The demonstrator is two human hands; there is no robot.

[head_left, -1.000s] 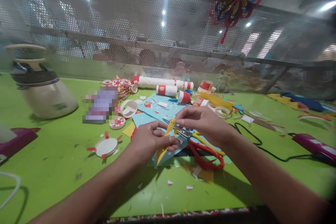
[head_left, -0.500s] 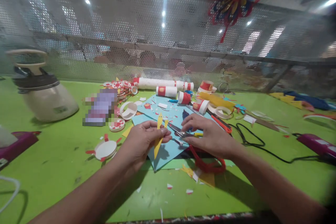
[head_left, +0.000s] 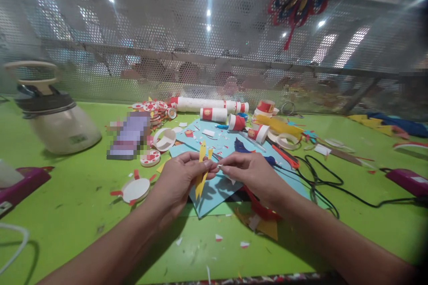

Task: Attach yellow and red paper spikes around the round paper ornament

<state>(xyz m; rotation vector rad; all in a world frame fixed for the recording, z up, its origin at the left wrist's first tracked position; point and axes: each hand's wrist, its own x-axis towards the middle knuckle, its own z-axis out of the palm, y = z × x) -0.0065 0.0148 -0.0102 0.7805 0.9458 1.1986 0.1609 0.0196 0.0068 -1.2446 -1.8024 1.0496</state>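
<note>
Between the thumb and fingers of my left hand (head_left: 185, 173) are narrow yellow paper pieces (head_left: 201, 173), upright, with pointed lower ends. My right hand (head_left: 249, 171) is beside them, thumb and index finger pinched at a tiny pale bit (head_left: 219, 166), too small to name, close to my left fingertips. Blue paper sheets (head_left: 203, 205) lie under both hands. Scissors with red handles (head_left: 259, 207) rest partly hidden beneath my right hand.
Paper cups (head_left: 214, 115) and orange-handled scissors (head_left: 286, 156) lie beyond the hands. A black cable (head_left: 321, 182) runs right. A white disc with red tabs (head_left: 136, 190), a phone (head_left: 129, 136) and a large jug (head_left: 63, 120) stand or lie left.
My right hand has moved left and closed its fingertips near my left hand. The yellow pieces have spread slightly at their lower ends. The view has shifted slightly.
</note>
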